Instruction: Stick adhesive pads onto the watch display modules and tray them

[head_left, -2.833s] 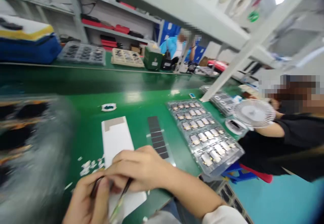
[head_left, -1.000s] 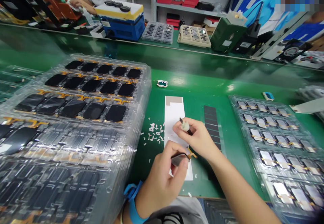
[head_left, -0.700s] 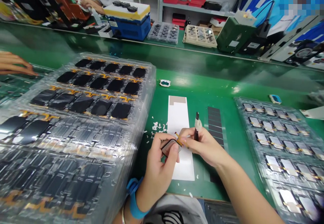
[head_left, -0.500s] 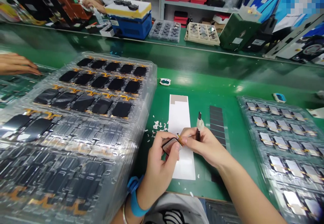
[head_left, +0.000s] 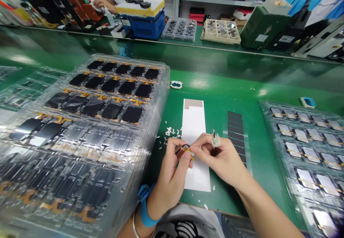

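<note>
Pinch of left hand (head_left: 172, 175) on panel (head_left: 178, 150) — right hand (head_left: 221, 156) closed on tool (head_left: 215, 141), perhaps ribbon (head_left: 191, 154).

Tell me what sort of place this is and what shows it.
Most likely an electronics assembly workshop: stacked clear plastic trays hold small black screens with orange flex cables, a tray on the right holds silvery modules, all on a green workbench.

The desk (head_left: 215, 89) looks smooth and glossy; the tray (head_left: 151, 125) is shiny plastic, its screens (head_left: 131, 114) glossy. The sheet (head_left: 195, 120) looks like matt paper, the held ribbon (head_left: 191, 155) like plastic.
</note>
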### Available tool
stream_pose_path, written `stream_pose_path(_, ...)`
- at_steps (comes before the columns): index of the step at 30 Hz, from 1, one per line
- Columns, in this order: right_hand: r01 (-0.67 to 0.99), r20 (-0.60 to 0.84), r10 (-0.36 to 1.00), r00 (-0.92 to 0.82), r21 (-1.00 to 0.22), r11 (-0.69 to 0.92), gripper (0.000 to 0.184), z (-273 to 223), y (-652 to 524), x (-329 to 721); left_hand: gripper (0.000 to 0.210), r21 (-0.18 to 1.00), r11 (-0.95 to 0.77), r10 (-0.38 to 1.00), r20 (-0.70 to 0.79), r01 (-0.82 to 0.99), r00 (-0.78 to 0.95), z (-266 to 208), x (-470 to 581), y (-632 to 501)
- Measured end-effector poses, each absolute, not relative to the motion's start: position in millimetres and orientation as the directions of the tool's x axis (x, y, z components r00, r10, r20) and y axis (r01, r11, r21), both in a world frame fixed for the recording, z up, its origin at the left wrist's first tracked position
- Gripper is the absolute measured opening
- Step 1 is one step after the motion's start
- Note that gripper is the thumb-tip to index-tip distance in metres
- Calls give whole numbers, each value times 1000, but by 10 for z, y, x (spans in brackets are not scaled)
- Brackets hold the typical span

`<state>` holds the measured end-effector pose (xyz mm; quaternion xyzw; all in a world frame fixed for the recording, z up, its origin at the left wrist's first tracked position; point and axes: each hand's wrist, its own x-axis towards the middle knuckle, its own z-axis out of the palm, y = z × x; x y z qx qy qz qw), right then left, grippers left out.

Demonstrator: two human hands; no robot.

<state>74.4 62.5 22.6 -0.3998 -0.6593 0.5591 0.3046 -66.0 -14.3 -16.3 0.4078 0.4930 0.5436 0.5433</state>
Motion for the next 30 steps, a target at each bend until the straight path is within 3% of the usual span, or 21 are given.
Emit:
stream_pose_path(14,174,-60,853,-519,-984,36,25,231,631,751,15,993,-13,996,3,-118,-84,-154,-651,-98)
stream_pose_path(30,43,-131,816,-563,-991,-130,34,202,685,699,18,989,82,987,-98,-120,-131,-134,-643,-89)
